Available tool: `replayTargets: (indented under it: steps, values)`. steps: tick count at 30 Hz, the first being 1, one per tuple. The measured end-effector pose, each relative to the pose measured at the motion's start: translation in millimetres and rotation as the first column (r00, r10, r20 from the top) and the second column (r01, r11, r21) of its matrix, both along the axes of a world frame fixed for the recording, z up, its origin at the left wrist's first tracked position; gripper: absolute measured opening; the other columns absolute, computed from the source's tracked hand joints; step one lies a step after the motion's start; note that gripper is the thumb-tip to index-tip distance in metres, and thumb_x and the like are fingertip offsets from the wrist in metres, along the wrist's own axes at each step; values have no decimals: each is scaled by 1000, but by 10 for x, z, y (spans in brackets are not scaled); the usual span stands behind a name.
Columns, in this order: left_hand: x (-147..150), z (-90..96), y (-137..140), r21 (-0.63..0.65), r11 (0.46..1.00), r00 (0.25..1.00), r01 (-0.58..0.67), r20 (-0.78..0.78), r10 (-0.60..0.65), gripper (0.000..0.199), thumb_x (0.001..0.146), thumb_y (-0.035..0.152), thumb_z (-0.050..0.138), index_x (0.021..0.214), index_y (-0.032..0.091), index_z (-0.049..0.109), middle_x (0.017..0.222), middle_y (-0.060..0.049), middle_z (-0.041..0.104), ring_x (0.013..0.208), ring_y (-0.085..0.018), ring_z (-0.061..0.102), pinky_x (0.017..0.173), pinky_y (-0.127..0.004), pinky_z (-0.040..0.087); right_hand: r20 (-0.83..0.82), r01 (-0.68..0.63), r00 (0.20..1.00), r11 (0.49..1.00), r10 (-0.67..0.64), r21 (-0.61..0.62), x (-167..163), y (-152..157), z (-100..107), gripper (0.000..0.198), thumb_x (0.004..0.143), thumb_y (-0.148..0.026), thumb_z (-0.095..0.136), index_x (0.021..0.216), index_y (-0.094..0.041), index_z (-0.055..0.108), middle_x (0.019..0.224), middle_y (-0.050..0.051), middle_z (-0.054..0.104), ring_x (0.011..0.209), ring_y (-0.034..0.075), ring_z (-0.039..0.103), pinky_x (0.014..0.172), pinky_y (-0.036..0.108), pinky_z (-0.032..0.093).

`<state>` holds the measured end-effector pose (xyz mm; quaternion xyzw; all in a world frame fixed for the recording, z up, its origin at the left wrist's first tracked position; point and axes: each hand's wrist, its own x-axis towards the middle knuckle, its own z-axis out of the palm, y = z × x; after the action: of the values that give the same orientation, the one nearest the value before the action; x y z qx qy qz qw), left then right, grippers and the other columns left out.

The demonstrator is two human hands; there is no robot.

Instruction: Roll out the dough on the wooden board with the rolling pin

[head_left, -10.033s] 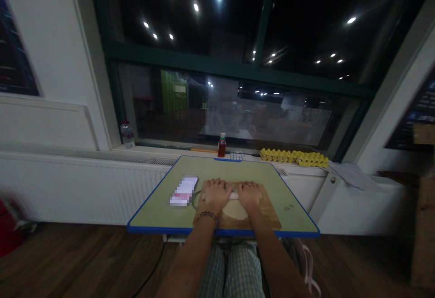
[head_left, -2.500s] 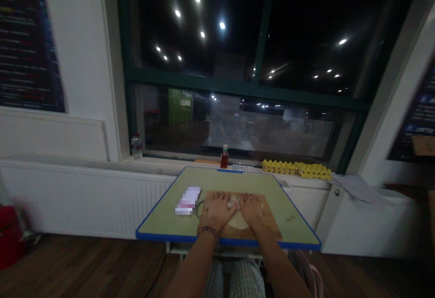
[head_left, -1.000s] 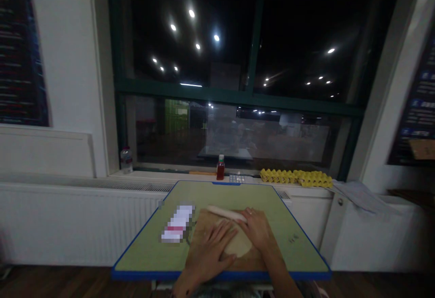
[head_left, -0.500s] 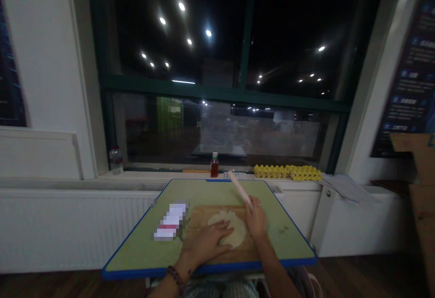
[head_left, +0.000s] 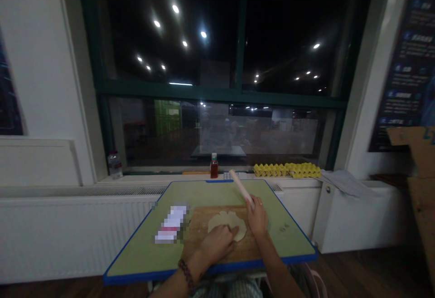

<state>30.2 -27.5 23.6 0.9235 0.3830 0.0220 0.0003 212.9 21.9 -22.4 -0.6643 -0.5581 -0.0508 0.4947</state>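
A flat, roughly round sheet of dough (head_left: 226,218) lies on a wooden board (head_left: 199,225), its far edge uneven. My left hand (head_left: 219,242), with a beaded bracelet at the wrist, covers the dough's near left part. Its fingers are curled in and closed at the near edge of the sheet; their tips are partly hidden. In my right hand (head_left: 257,216) is a pale wooden rolling pin (head_left: 240,188), gripped by its near end. The pin tilts up and away to the left, clear of the dough, above the board's right side.
The green table (head_left: 142,255) has a blue rim. A pixelated white rectangle (head_left: 173,218) lies left of the board. On the sill beyond are a bottle of red-brown liquid (head_left: 214,167), yellow egg trays (head_left: 287,170) and a clear bottle (head_left: 114,165). Cardboard (head_left: 416,162) stands at right.
My left hand has gone from lying spread on the dough to curled fingers at its near edge, a little closer to me. The right hand still holds the rolling pin in about the same place.
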Motion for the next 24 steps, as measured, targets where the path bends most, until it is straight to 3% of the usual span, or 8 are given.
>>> replayTargets:
  steps: [4, 8, 10, 14, 18, 20, 22, 24]
  values:
    - [-225, -90, 144, -51, 995, 986, 81, 149, -73, 56, 86, 14, 47, 138, 32, 52, 131, -6, 64, 117, -25, 62, 99, -39, 50, -1, -18, 1000, 1000, 18, 11, 12, 11, -11, 41, 99, -44, 31, 115, -21, 60, 109, 8, 67, 93, 20, 65, 72, 28, 43]
    - [-474, -280, 337, -114, 984, 924, 140, 371, -89, 42, 93, 25, 47, 133, 29, 58, 145, -3, 54, 135, -19, 47, 116, -38, 36, -22, -36, 999, 999, 36, 1, 0, 12, 14, 40, 99, -43, 30, 113, -21, 61, 109, 7, 66, 94, 20, 64, 73, 28, 43]
    - [-505, -339, 389, -143, 983, 904, 117, 424, -46, 38, 95, 31, 45, 129, 28, 62, 142, -3, 57, 134, -19, 48, 116, -38, 35, -32, -39, 999, 999, 38, -11, -9, 0, 41, 39, 98, -41, 31, 113, -21, 61, 108, 7, 66, 95, 20, 64, 74, 27, 43]
    - [-397, -256, 397, -163, 983, 814, -83, 558, 161, 43, 98, 42, 37, 120, 24, 68, 128, -5, 68, 119, -23, 60, 108, -39, 43, -68, -29, 997, 999, 28, -17, -16, -27, 83, 38, 99, -40, 32, 113, -21, 61, 108, 7, 67, 94, 20, 64, 75, 28, 43]
    - [-268, -46, 388, -214, 950, 577, -228, 756, 309, 56, 96, 54, 34, 101, 14, 73, 97, -10, 76, 92, -25, 68, 81, -33, 53, -76, -3, 997, 1000, 1, -19, -4, -22, 81, 38, 99, -40, 33, 115, -20, 61, 109, 8, 66, 93, 20, 64, 74, 27, 43]
    - [-241, 7, 401, -282, 920, 489, -272, 783, 384, 60, 94, 59, 35, 97, 12, 73, 79, -8, 75, 79, -24, 68, 67, -29, 51, -66, 20, 998, 999, -22, -40, 2, -15, 76, 38, 99, -40, 33, 116, -21, 61, 109, 8, 66, 92, 19, 64, 71, 27, 42]
    - [-238, 1, 428, -312, 900, 459, -304, 780, 425, 59, 92, 59, 37, 99, 11, 72, 73, -6, 73, 75, -24, 68, 62, -27, 49, -59, 30, 998, 998, -34, -58, 5, -12, 73, 38, 98, -40, 33, 116, -22, 61, 109, 7, 66, 90, 19, 65, 70, 27, 42]
    - [-250, -61, 469, -292, 901, 523, -319, 739, 425, 53, 92, 53, 40, 103, 12, 71, 79, -7, 75, 81, -25, 68, 65, -29, 50, -61, 17, 998, 999, -20, -51, 3, -12, 72, 38, 98, -41, 34, 116, -22, 61, 110, 7, 66, 91, 19, 65, 70, 27, 42]
